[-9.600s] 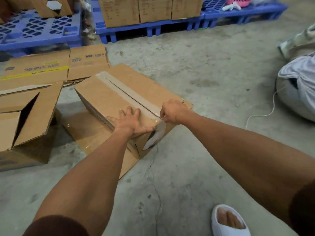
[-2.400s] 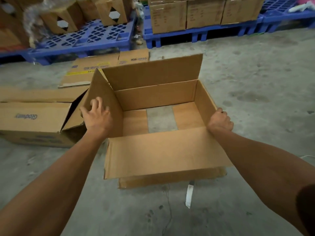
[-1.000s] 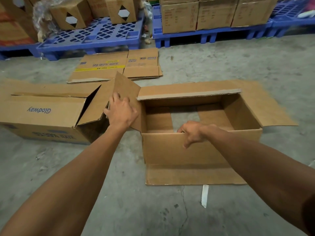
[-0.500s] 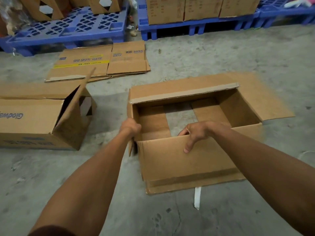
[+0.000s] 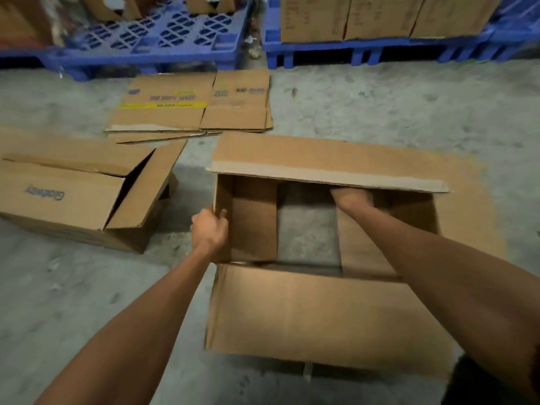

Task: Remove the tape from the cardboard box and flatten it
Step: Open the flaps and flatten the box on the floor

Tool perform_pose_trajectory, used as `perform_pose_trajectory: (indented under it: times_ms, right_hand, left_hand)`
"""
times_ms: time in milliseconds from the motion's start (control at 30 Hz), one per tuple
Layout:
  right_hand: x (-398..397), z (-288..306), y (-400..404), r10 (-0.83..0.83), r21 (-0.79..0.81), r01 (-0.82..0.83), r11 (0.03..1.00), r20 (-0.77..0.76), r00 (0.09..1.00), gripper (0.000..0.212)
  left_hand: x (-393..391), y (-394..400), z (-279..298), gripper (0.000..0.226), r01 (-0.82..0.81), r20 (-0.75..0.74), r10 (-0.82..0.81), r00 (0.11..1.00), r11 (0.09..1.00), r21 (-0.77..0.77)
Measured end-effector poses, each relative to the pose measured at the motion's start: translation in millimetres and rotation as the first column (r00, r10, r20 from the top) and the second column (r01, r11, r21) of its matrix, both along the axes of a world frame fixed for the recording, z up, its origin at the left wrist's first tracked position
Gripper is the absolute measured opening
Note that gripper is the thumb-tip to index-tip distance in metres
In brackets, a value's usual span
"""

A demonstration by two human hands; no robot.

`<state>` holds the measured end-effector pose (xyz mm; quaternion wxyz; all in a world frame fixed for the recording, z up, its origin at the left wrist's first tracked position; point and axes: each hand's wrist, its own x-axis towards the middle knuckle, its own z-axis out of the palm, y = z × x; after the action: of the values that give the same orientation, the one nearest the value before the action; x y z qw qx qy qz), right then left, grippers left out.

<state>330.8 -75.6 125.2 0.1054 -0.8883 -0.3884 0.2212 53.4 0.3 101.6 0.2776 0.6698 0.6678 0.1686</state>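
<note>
Head view: the open cardboard box [image 5: 321, 311] sits on the floor [image 5: 73, 287]. Left hand [image 5: 209, 229] grips its left wall edge. Right hand [image 5: 352, 198] reaches inside under the far flap, its fingers hidden, so its grip can't be told.

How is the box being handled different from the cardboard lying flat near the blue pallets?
The open box stands as a hollow shell with its flaps spread, while the flat cardboard lies collapsed on the floor. The open box looks plain; the flat cardboard bears print and a yellow stripe. The left hand grips the open box; nothing touches the flat cardboard. Both are brown corrugated card.
</note>
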Motion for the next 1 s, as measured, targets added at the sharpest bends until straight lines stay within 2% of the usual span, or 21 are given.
perform_pose_trajectory:
  times_ms: [67,133,200,300,400,500,567,633,667,700,767,800,900,1000]
  right_hand:
    - [7.0,27.8,7.0,-0.086,0.185,0.057,0.981,0.156,0.984,0.042]
    - [12.9,58.5,11.4,-0.159,0.391,0.027,0.920,0.310,0.937,0.040]
    - [20.6,83.6,19.6,-0.229,0.500,0.029,0.866,0.342,0.911,0.039]
    - [34.8,122.3,35.7,-0.367,0.573,0.164,0.803,0.259,0.893,0.053]
    - [44.1,163.4,39.2,-0.473,0.753,0.272,0.599,0.058,0.879,0.068]
    - [49.1,193.7,33.3,-0.415,0.823,0.394,0.410,-0.217,0.884,0.079]
    - [51.8,205.5,25.9,-0.535,0.867,0.429,0.255,-0.243,0.809,0.071]
    - [52.2,205.0,19.2,-0.632,0.945,0.310,0.108,-0.175,0.755,0.063]
    - [51.5,200.4,17.6,-0.645,0.957,0.257,0.131,-0.115,0.755,0.066]
    - [51.0,193.5,16.4,-0.642,0.948,0.226,0.224,-0.031,0.766,0.071]
    - [48.2,173.0,16.4,-0.583,0.843,0.176,0.508,0.186,0.791,0.079]
    - [46.1,163.6,15.5,-0.546,0.778,0.155,0.609,0.269,0.794,0.073]
    - [36.3,147.0,9.2,-0.470,0.651,0.103,0.752,0.422,0.775,0.047]
    - [23.3,132.6,-2.2,-0.325,0.550,-0.010,0.835,0.509,0.797,0.039]
  left_hand:
    - [-3.3,-7.3,17.7,0.032,-0.034,0.034,0.031,0.999,0.997,0.063]
    - [-5.1,-13.2,38.7,0.032,-0.059,0.057,0.052,0.997,0.992,0.114]
    - [-9.5,-13.4,56.0,0.028,-0.052,0.065,0.042,0.997,0.986,0.161]
    - [-15.5,-11.8,78.6,0.024,-0.016,0.070,-0.002,0.998,0.969,0.248]
    - [-15.5,-8.4,92.3,0.030,0.003,0.129,-0.046,0.991,0.948,0.318]
    - [-12.8,-1.4,88.1,0.039,-0.054,0.266,-0.051,0.962,0.926,0.375]
    - [-8.9,4.0,79.9,0.041,-0.102,0.318,-0.024,0.948,0.922,0.374]
    - [-5.7,3.6,70.1,0.043,-0.171,0.364,0.042,0.931,0.929,0.329]
    - [-6.8,1.4,62.9,0.042,-0.201,0.381,0.073,0.922,0.930,0.308]
    - [-8.9,-3.0,55.4,0.042,-0.219,0.392,0.094,0.915,0.932,0.287]
    - [-18.2,-9.6,34.6,0.040,-0.230,0.396,0.119,0.910,0.941,0.246]
    - [-22.8,-13.0,22.5,0.040,-0.227,0.393,0.122,0.911,0.945,0.235]
    - [-31.0,-17.1,3.1,0.041,-0.220,0.405,0.121,0.906,0.953,0.208]
    - [-44.8,-1.8,6.7,0.060,-0.147,0.354,0.063,0.933,0.965,0.215]
